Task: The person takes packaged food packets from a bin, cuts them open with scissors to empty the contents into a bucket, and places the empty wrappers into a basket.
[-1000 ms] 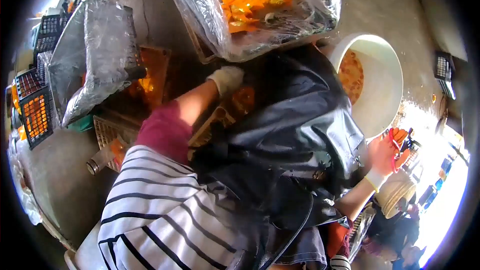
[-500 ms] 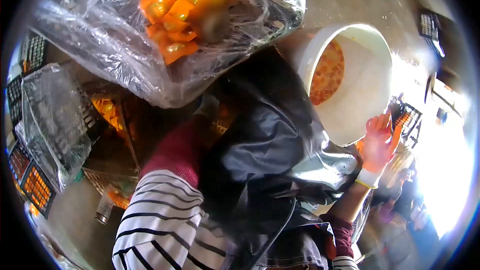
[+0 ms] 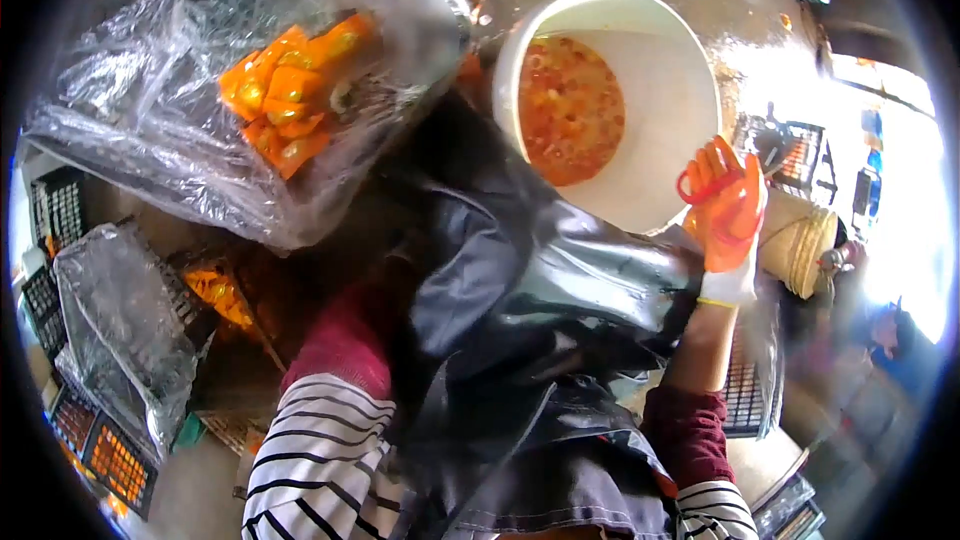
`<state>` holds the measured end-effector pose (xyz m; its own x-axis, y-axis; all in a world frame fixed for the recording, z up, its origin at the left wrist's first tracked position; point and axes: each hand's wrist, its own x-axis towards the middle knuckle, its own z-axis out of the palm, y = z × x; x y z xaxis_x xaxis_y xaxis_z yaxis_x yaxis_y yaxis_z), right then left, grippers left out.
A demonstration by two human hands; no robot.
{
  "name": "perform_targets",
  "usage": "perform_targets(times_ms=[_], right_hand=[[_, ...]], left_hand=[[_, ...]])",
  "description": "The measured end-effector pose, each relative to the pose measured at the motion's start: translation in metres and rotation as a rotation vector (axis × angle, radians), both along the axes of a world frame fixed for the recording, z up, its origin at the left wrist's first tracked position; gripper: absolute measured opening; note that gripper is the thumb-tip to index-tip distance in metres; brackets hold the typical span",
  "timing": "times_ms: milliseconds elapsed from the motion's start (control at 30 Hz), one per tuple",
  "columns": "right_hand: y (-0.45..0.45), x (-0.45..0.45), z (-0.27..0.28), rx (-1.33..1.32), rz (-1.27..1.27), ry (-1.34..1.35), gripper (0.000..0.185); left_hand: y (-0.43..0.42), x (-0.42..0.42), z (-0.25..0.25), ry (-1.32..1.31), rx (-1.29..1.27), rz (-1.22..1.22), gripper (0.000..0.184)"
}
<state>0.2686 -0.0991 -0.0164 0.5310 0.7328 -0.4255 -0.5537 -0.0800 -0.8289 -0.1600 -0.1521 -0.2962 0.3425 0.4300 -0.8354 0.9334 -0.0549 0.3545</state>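
Observation:
My right hand [image 3: 724,202], in an orange and white glove, is beside the white bucket's rim [image 3: 706,50], its fingers closed round a red-handled tool [image 3: 690,186]. Reddish-orange pieces in liquid [image 3: 570,110] lie inside the bucket. My left hand [image 3: 400,245] is a dim shape in deep shadow between the black apron [image 3: 560,290] and a crate lined with clear plastic [image 3: 130,110]; its fingers and anything in them are hidden. Orange packets [image 3: 290,90] lie on the plastic in that crate.
At the left are a smaller plastic-covered crate [image 3: 125,330], black crates with orange contents [image 3: 118,460] and an orange pile [image 3: 222,295]. A beige bucket [image 3: 797,240] stands right of my right hand. Blurred people [image 3: 890,360] are at the far right.
The view has shifted, so the white bucket and the lined crate appear further left. My left hand has sunk into shadow. My right hand is raised near the bucket's rim with the red-handled tool.

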Motion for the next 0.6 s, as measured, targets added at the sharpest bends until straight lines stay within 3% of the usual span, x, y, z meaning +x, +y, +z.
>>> perform_targets(times_ms=[100,333,367,467,600], right_hand=[[-0.012,0.01,-0.003,0.067,0.009,0.043,0.064],[0.002,-0.004,0.009,-0.155,0.009,-0.017,0.062],[0.0,-0.004,0.008,-0.03,0.072,0.029,0.059],[0.006,-0.013,0.015,-0.104,0.092,0.0,0.059],[0.009,-0.014,0.011,0.002,0.173,-0.078,0.06]], left_hand=[[-0.011,0.001,-0.003,0.02,-0.006,-0.008,0.032],[-0.008,-0.009,-0.008,0.008,-0.016,0.019,0.032],[-0.007,-0.013,-0.003,0.002,-0.015,0.031,0.032],[0.01,-0.029,0.014,-0.051,-0.005,0.108,0.032],[0.033,-0.068,0.076,-0.181,-0.027,0.327,0.032]])
